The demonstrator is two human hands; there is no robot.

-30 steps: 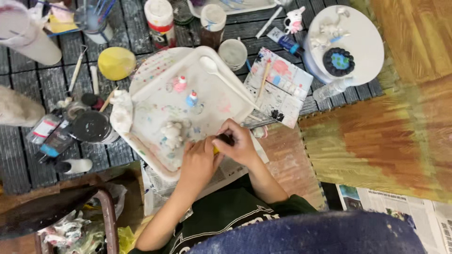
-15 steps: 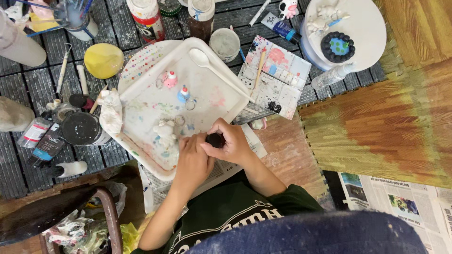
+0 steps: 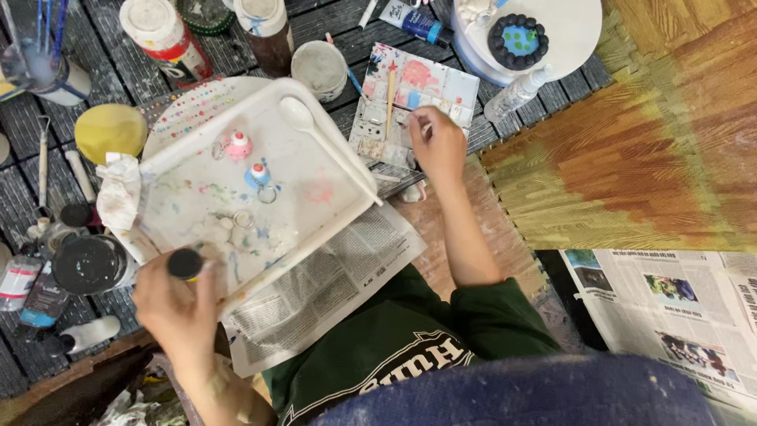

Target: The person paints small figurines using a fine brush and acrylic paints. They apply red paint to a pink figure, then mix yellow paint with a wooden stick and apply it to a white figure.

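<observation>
My left hand point(image 3: 177, 304) grips a small bottle with a black cap point(image 3: 184, 263) at the near left corner of a white tray point(image 3: 331, 118). My right hand point(image 3: 438, 144) reaches over a paint-smeared palette point(image 3: 441, 83) and pinches a thin brush; its fingers hide most of the brush. On the tray lie a pink figurine point(image 3: 239, 146), a blue-and-red one point(image 3: 257, 173), several metal rings and a white spoon point(image 3: 315, 134). Newspaper point(image 3: 331, 276) lies under the tray's near edge.
Paint bottles point(image 3: 162, 35), a cup point(image 3: 319, 67), a water jar with brushes point(image 3: 39, 59), a yellow sponge point(image 3: 109, 130) and a black lid point(image 3: 91, 264) crowd the grey mat. A white round stool point(image 3: 568, 31) holds a dark ring decoration. More newspaper point(image 3: 670, 300) lies on the wooden floor at right.
My hands have separated. The right hand moved up and right from the tray's near edge to the palette. The left hand drew down and left with the black-capped bottle.
</observation>
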